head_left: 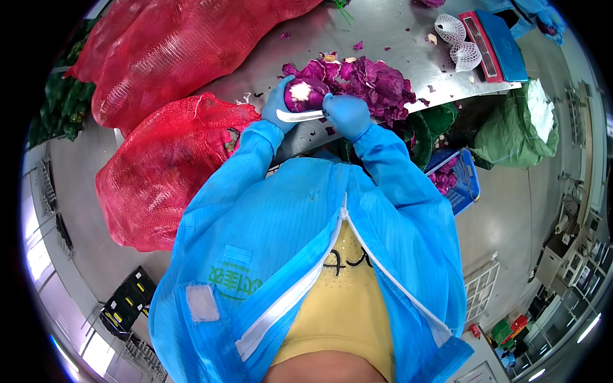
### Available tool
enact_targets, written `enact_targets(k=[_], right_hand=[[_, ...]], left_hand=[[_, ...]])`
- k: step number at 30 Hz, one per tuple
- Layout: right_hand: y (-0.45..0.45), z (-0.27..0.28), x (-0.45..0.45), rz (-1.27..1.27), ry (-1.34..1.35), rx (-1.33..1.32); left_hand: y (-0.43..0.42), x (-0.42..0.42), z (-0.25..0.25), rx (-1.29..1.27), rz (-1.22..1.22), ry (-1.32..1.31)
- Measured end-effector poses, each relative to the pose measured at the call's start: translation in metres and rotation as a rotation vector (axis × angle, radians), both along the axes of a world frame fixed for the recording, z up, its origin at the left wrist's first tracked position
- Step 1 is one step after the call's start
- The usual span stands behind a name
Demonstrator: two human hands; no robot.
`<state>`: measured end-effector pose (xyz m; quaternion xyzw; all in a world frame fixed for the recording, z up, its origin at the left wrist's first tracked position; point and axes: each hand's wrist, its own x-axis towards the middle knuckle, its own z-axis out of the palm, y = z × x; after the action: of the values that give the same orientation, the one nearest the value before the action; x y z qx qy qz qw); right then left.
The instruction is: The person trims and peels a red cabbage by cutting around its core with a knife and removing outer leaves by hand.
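A purple cabbage (304,96) with a white cut patch sits at the near edge of the metal table. My left hand (277,107), in a blue glove, is wrapped round its left side. In my gloved right hand (347,113) is a knife (299,116), its pale curved blade pointing left just below the cabbage. The fingers of that hand are closed, with the fingertips close to the cabbage's right side. Loose purple leaves (378,86) lie heaped behind and to the right of the cabbage.
Red mesh sacks (169,57) fill the left of the metal table (345,32); another red sack (159,169) stands beside my left arm. A blue crate (469,182) and a green sack (517,137) are at the right. White foam nets (465,56) lie by a blue box (502,46).
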<state>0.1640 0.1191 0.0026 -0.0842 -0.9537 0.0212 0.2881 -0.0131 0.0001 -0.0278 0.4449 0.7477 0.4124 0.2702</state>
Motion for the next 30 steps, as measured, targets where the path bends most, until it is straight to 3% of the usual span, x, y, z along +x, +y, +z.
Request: enact_targets(k=[1,3,6,9,13,15,17,19,23,25,28,30], right_hand=[[0.009,-0.004,0.003,-0.023,-0.012,-0.113],[0.013,-0.002,0.014,-0.227,-0.086,-0.302],[0.01,-0.002,0.013,-0.314,0.019,-0.484],[0.002,0.014,0.0,-0.402,0.057,-0.952],[0.002,0.013,-0.017,-0.314,0.069,-0.837],[0.013,0.008,-0.02,-0.159,-0.091,-1.02],[0.014,0.006,-0.017,-0.123,-0.066,-1.069],[0.01,0.009,-0.013,-0.113,-0.109,-0.752],[0.0,-0.002,-0.006,-0.151,-0.227,-0.434],[-0.007,-0.007,0.001,-0.158,-0.132,-0.506],[-0.014,-0.026,0.01,-0.425,0.393,-0.713],[-0.01,-0.031,0.021,-0.675,0.238,-0.915]], left_hand=[[0.005,-0.003,0.006,0.047,-0.013,-0.14],[-0.003,0.005,0.025,-0.027,0.059,-0.038],[-0.002,0.008,0.035,-0.096,0.072,-0.036],[-0.001,0.006,0.036,-0.048,0.075,-0.135],[-0.001,-0.002,0.015,0.004,0.021,-0.101],[-0.002,0.0,0.024,-0.001,0.012,-0.13],[-0.003,0.002,0.031,-0.007,0.023,-0.149],[0.0,-0.001,0.028,-0.005,0.035,-0.166],[-0.001,-0.002,0.018,0.027,-0.003,-0.096],[-0.001,-0.003,0.017,0.02,0.04,-0.148],[-0.002,-0.002,0.019,0.022,0.072,-0.329],[-0.004,-0.004,0.019,0.023,0.095,-0.408]])
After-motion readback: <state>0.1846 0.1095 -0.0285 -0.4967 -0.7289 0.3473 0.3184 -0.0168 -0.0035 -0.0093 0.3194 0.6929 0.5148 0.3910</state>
